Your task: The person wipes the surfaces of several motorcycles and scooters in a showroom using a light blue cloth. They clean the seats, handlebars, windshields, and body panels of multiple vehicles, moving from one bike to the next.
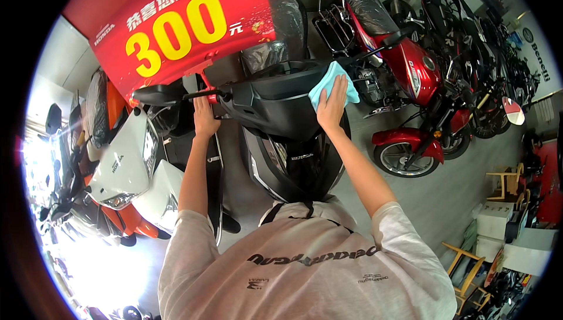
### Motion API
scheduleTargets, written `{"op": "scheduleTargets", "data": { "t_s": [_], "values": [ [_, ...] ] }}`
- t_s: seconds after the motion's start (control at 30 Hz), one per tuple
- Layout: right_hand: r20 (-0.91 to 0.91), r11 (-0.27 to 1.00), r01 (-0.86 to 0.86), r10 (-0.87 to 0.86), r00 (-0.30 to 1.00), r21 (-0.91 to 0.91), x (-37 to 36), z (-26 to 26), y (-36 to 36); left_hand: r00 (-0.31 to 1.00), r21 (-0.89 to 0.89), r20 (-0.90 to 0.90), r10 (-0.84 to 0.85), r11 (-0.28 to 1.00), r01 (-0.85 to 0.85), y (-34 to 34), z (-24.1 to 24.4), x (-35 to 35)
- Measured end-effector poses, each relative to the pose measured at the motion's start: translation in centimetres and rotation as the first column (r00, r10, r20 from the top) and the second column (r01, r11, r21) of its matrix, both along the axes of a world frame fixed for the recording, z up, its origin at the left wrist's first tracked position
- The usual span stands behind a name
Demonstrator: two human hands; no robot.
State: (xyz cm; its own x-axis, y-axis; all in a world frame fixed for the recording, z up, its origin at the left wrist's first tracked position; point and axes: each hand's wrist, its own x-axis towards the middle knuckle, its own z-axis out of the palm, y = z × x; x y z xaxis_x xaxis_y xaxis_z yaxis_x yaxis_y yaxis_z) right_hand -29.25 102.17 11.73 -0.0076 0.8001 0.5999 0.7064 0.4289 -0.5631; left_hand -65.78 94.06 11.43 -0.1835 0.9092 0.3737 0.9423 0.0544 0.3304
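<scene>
A black Honda scooter (281,113) stands right in front of me, its nose towards me. My right hand (332,108) presses a folded light blue cloth (327,80) against the handlebar cover on the right side. The fingers lie over the cloth. My left hand (205,117) rests over the handlebar end on the left, beside a red clamp (212,96); the grip beneath is hidden by the hand. Above that hand reaches a black mirror (160,95). A large red sign (176,25) with printed characters rises from the clamp.
On the left, a white scooter (125,161) stands close by. A red motorcycle (409,67) is parked on the right, its front wheel (407,159) on the grey floor (374,144). Wooden chairs (470,271) and white boxes (495,219) stand at the lower right.
</scene>
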Motion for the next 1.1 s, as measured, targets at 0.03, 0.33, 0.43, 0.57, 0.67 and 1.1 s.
{"op": "scheduleTargets", "data": {
  "t_s": [0.03, 0.33, 0.43, 0.57, 0.67, 1.1],
  "values": [
    [-0.040, 0.996, 0.076, -0.077, 0.996, -0.038, 0.2, -0.2, 1.1, 1.000, -0.003, -0.008, 0.006, 1.000, -0.006, 0.0, 0.3, 0.5],
    [-0.185, 0.985, 0.165, -0.155, 0.970, 0.040, 2.2, 1.1, 3.4, 0.993, 0.048, 0.012, 0.120, 0.992, -0.121, -2.3, 0.0, 3.8],
    [-0.386, 0.980, 0.146, -0.188, 0.903, -0.137, 4.5, 0.6, 3.8, 0.977, 0.030, 0.052, 0.207, 0.978, -0.209, -6.0, -1.4, 6.8],
    [-0.918, 0.927, -0.087, -0.344, 0.195, -0.366, 9.6, 0.2, 6.5, 0.948, -0.111, 0.130, 0.292, 0.954, -0.279, -14.3, -7.3, 10.1],
    [-0.929, 0.925, -0.365, -0.222, -0.297, -0.105, 12.1, 3.9, 8.0, 0.943, -0.387, 0.126, 0.308, 0.891, -0.239, -23.4, -14.1, 11.7],
    [-0.878, 0.983, 0.031, -0.178, 0.445, -0.183, 3.8, 4.7, 13.5, 0.838, -0.869, 0.254, 0.483, 0.495, -0.022, -34.9, -23.1, 13.1]
  ]
}}
